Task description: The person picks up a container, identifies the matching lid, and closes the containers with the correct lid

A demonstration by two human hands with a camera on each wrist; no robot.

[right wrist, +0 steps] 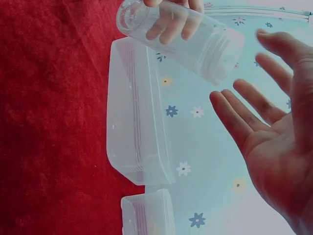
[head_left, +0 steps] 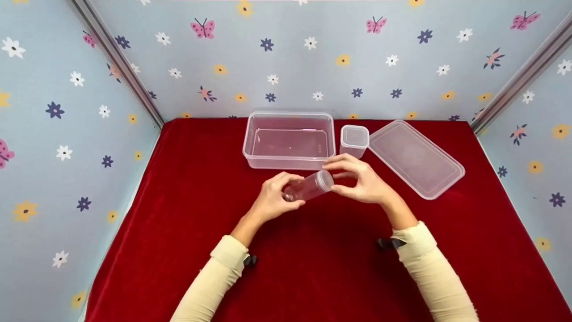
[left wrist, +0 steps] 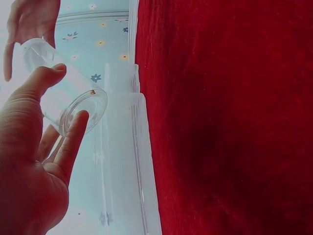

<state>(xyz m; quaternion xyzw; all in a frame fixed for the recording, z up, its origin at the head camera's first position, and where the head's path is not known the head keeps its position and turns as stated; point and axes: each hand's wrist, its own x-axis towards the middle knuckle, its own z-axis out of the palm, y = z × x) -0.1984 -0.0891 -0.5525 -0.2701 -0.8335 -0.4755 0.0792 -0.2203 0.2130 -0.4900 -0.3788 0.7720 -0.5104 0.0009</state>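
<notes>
A clear cylindrical jar (head_left: 308, 188) is tilted in the air in front of the large box. My left hand (head_left: 273, 197) grips it round the base, thumb on one side and fingers on the other; the left wrist view shows its round bottom between them. The jar's ridged mouth end points at my right hand (head_left: 365, 182). That hand has its fingers spread and slightly bent beside this end. In the right wrist view, a gap shows between the right fingertips (right wrist: 215, 98) and the jar. Whether a lid sits on the mouth is hard to tell.
A large clear rectangular box (head_left: 290, 163), without a lid on it, stands at the back of the red cloth (head_left: 178, 250). Right of it is a small lidded container (head_left: 355, 136). A flat rectangular lid (head_left: 418, 158) lies farther right. Patterned walls (head_left: 295, 58) enclose the table.
</notes>
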